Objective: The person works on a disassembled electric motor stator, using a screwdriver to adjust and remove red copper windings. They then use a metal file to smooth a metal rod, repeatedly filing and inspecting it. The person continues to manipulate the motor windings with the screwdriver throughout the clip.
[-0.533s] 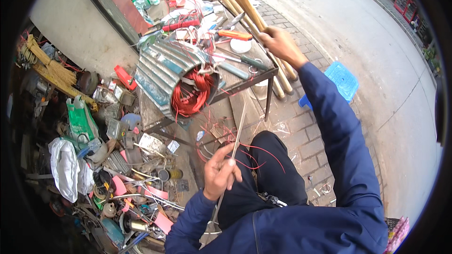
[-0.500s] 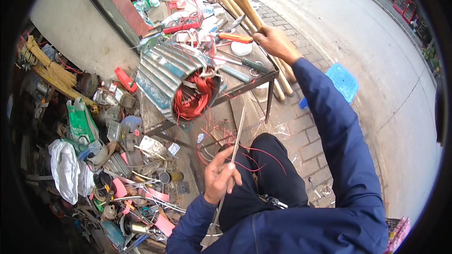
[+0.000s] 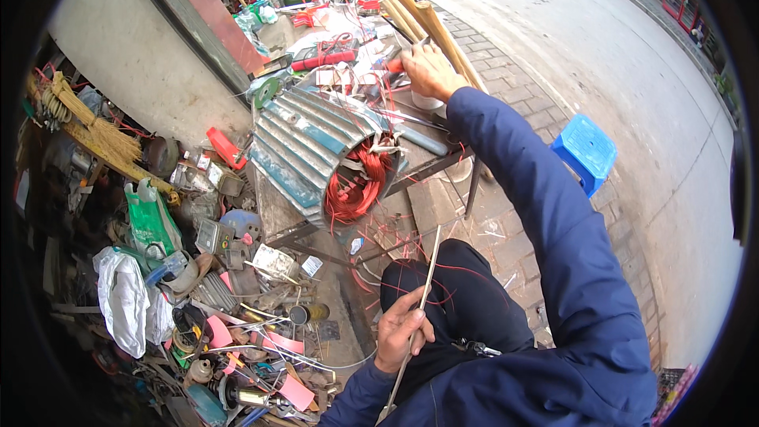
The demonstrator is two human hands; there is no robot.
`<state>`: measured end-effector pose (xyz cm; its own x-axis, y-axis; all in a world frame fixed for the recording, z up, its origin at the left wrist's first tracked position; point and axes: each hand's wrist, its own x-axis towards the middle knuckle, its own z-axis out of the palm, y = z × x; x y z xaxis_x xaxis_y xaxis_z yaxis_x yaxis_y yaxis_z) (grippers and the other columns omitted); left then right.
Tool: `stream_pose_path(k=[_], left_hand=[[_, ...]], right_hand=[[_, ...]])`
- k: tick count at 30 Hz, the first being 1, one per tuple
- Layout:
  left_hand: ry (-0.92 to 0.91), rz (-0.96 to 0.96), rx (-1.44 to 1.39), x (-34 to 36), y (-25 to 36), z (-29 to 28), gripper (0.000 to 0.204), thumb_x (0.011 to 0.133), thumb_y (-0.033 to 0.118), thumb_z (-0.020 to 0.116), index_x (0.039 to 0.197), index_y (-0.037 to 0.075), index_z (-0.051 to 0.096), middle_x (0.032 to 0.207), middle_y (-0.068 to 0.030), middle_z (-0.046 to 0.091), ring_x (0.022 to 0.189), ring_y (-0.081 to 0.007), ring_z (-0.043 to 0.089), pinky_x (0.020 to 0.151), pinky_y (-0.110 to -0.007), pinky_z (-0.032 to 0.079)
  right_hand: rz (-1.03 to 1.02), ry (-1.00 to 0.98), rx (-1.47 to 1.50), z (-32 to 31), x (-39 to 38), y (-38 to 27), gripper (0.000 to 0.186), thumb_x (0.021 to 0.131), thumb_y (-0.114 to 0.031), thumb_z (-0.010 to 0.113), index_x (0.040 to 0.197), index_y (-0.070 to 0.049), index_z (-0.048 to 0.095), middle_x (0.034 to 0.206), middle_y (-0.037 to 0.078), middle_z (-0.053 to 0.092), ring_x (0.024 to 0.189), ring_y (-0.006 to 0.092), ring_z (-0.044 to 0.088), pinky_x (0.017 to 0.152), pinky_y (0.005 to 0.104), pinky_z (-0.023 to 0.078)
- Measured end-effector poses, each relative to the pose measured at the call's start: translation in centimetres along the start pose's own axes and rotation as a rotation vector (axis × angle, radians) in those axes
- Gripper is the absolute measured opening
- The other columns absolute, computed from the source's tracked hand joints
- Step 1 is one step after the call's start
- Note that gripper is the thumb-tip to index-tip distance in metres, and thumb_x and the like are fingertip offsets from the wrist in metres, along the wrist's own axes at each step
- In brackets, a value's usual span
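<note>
My left hand (image 3: 402,334) is closed around a long, thin, pale strip (image 3: 431,269) that looks like wood or bamboo, held slanting up over my lap. Over the table, my right hand (image 3: 431,71) has its fingers curled down among the tools. An orange handle (image 3: 394,66) shows just left of its fingertips; what the fingers grip is hidden. Left of that hand lies a ribbed grey-blue electric motor housing (image 3: 304,138), its open end toward me. Red wire windings (image 3: 360,186) fill that end, with loose red wires hanging below it.
On the table (image 3: 431,170) lie a red meter-like tool (image 3: 324,59) and a grey cylinder (image 3: 423,141). Wooden poles (image 3: 443,39) lean at its far right side. A blue stool (image 3: 585,150) stands right of my arm. Scrap parts, a green bag (image 3: 152,217) and a white sack (image 3: 125,300) crowd the left.
My right hand has moved left over the tools and now covers most of the orange handle. My left hand still holds the strip. The whole view has shifted slightly.
</note>
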<state>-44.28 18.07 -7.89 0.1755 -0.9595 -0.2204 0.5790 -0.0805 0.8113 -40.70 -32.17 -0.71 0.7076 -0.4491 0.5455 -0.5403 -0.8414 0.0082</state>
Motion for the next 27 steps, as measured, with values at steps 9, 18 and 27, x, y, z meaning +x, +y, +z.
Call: stream_pose_path(k=[9,18,27], left_hand=[[-0.118,0.000,-0.158,2.0,-1.5,2.4,0.049,0.109,0.014,0.046,0.157,0.002,0.046,0.076,-0.0147,0.071,0.038,-0.0093,0.047,0.038,-0.022,0.037],[-0.274,-0.216,-0.281,6.0,-5.6,7.2,0.053,0.109,0.013,0.044,0.161,0.008,0.041,0.076,-0.0116,0.064,0.038,-0.0109,0.042,0.038,-0.025,0.038],[-0.261,-0.338,-0.287,9.4,-8.7,9.7,0.049,0.111,0.015,0.042,0.160,0.012,0.044,0.076,-0.0114,0.063,0.038,-0.0111,0.043,0.036,-0.024,0.036]], right_hand=[[0.408,0.298,0.782,-15.8,-17.5,0.1,0.043,0.107,-0.038,0.061,0.130,-0.002,0.062,0.097,0.015,0.069,0.093,0.0268,0.069,0.083,0.0424,0.053],[0.771,0.025,0.900,-18.0,-42.8,-9.2,0.039,0.106,-0.034,0.062,0.133,-0.004,0.063,0.105,0.015,0.070,0.095,0.0275,0.070,0.083,0.0385,0.055],[0.648,-0.075,0.778,-17.6,-45.7,-10.5,0.037,0.103,-0.030,0.063,0.135,-0.011,0.063,0.092,0.016,0.062,0.080,0.0384,0.066,0.067,0.0488,0.052]])
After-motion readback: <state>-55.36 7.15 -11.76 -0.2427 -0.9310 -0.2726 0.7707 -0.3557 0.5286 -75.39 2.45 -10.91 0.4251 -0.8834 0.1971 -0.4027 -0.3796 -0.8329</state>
